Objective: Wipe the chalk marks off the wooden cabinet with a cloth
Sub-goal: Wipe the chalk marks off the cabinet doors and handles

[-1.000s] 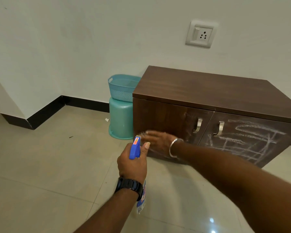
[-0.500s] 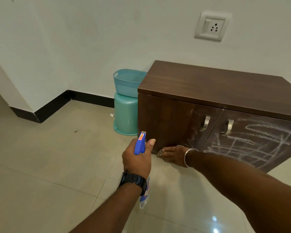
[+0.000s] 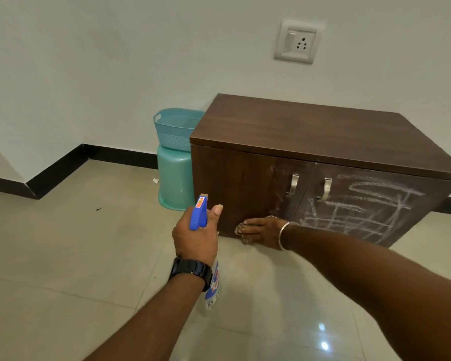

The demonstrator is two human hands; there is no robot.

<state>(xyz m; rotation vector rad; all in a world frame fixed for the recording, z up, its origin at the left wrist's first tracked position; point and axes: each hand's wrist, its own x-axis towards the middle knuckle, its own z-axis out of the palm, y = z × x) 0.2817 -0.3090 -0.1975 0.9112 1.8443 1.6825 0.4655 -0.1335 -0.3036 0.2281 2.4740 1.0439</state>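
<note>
The dark wooden cabinet stands against the wall. White chalk marks cover its right door, and a faint chalk smear remains on the left door beside the handle. My right hand lies flat against the bottom of the left door and presses a small cloth, which shows only around the fingertips. My left hand hangs in front of the cabinet's left corner and grips a spray bottle with a blue trigger head; the bottle's labelled body shows below my wrist.
A teal basket sits on a teal upturned bin just left of the cabinet. A wall socket is above the cabinet. Glossy beige tile floor spreads to the left and front, with black skirting along the walls.
My right hand has slid with the cloth from the middle of the left door down to its bottom edge. My left hand still holds the spray bottle in about the same place.
</note>
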